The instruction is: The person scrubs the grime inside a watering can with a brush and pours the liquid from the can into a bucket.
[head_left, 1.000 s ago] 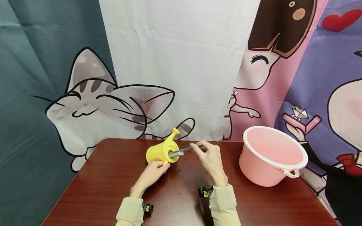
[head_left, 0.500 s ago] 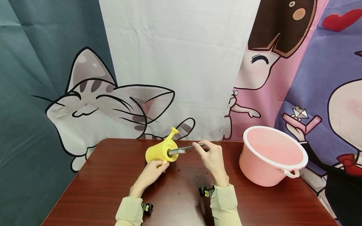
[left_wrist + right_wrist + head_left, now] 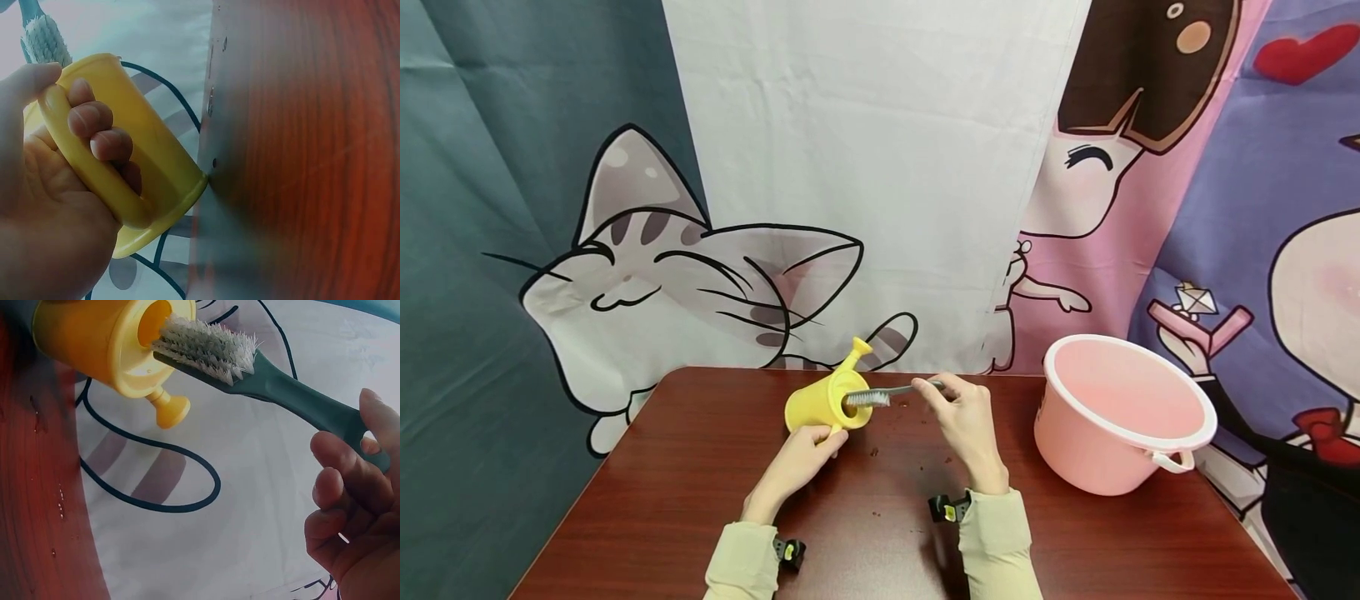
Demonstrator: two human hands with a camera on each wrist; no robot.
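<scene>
A small yellow watering can (image 3: 812,407) is tipped so its round opening faces right. My left hand (image 3: 802,458) grips it by the handle; in the left wrist view the fingers curl round that handle (image 3: 87,162). My right hand (image 3: 958,425) pinches the end of a dark green scrub brush (image 3: 300,400) between thumb and fingers. The brush's white bristles (image 3: 209,347) are at the can's mouth, the tip of the head just inside the opening. How far in it reaches is partly hidden by the rim.
A pink bucket (image 3: 1097,450) with a white rim stands at the right of the brown wooden table (image 3: 647,500). Water drops (image 3: 874,452) dot the table below the can. A printed cloth (image 3: 880,167) hangs behind the table's back edge.
The watering can and left hand have shifted very slightly left. My right hand has moved a little right, drawing the brush slightly outward, so more of its bristles show.
</scene>
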